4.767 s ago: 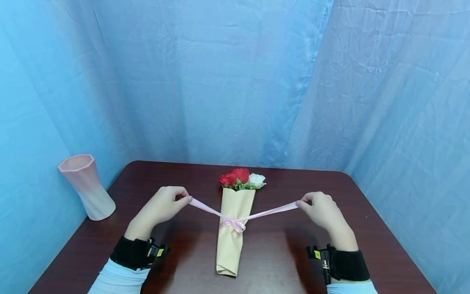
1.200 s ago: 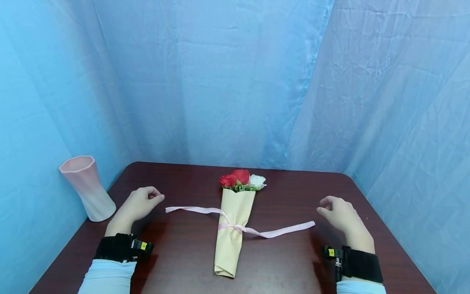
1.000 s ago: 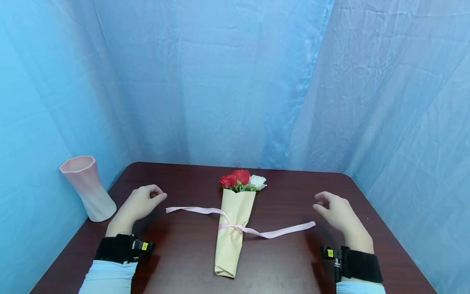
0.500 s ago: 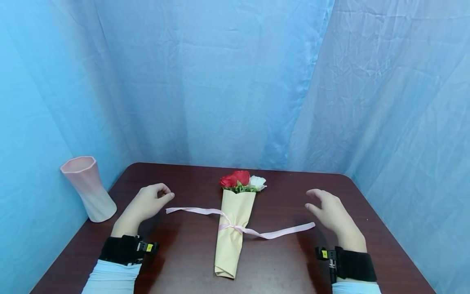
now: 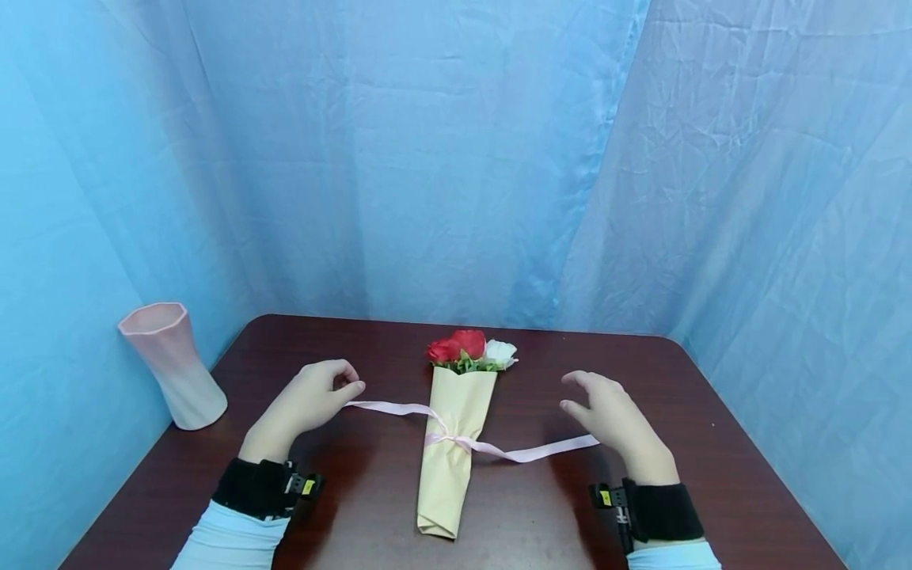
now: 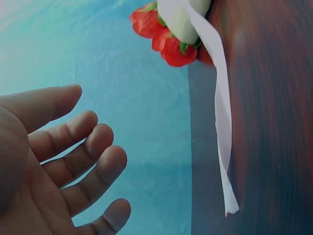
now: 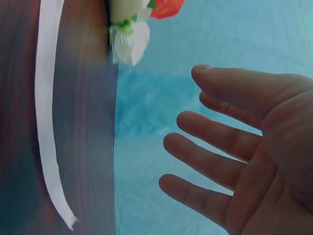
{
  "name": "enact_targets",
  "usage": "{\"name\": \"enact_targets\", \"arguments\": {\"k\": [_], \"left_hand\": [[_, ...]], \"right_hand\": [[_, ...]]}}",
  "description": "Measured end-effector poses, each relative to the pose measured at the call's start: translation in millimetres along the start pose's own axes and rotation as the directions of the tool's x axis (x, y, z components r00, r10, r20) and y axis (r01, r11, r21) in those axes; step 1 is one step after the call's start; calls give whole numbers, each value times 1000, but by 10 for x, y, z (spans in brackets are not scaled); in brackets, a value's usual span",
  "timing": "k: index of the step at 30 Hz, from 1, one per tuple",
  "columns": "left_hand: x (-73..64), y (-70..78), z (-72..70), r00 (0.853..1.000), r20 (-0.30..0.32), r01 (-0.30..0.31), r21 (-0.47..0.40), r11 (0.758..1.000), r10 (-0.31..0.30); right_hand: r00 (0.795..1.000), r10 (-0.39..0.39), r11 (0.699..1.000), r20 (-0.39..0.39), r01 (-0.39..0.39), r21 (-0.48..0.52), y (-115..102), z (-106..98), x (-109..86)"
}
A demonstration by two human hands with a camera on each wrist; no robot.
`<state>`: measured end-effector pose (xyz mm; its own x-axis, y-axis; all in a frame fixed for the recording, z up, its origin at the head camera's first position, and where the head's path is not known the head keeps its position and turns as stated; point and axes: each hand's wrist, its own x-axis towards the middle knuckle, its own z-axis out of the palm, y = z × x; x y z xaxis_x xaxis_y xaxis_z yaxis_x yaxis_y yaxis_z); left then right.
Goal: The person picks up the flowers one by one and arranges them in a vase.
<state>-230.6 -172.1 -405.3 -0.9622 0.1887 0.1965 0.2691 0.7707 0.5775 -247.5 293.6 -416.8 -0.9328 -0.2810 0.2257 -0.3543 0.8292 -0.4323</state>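
Observation:
A bouquet of red and white roses [image 5: 466, 345] lies on the table, wrapped in cream paper [image 5: 447, 491]. Round its middle goes a pink ribbon [image 5: 530, 454], crossed or knotted at the front with no loops; its two tails stretch out left and right. My left hand [image 5: 306, 400] hovers above the left tail, hiding its end in the head view. The left wrist view shows that ribbon tail [image 6: 223, 103] apart from the loosely bent fingers. Over the right tail's end is my right hand [image 5: 616, 419], holding nothing, its fingers [image 7: 205, 156] spread and relaxed.
A pink and white vase [image 5: 174, 368] stands at the table's left edge. Blue curtains [image 5: 456, 158] hang behind and on both sides of the dark brown table [image 5: 527, 514].
Earlier, both hands pinched the ribbon's tails, with bow loops between them. The loops came out, and the tails were let go. Over the last second both hands moved inward toward the bouquet.

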Motion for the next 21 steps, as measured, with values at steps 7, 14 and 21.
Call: {"name": "enact_targets", "arguments": {"k": [7, 14, 21], "left_hand": [[21, 104, 133, 999, 34, -17, 18, 1000, 17], [43, 217, 262, 998, 59, -38, 34, 999, 36], [67, 313, 403, 993, 104, -69, 57, 996, 63]], "right_hand": [[999, -20, 1000, 35, 21, -10, -190, 136, 27], [998, -31, 997, 46, 33, -64, -387, 270, 43], [997, -59, 993, 46, 64, -100, -528, 381, 47]]}}
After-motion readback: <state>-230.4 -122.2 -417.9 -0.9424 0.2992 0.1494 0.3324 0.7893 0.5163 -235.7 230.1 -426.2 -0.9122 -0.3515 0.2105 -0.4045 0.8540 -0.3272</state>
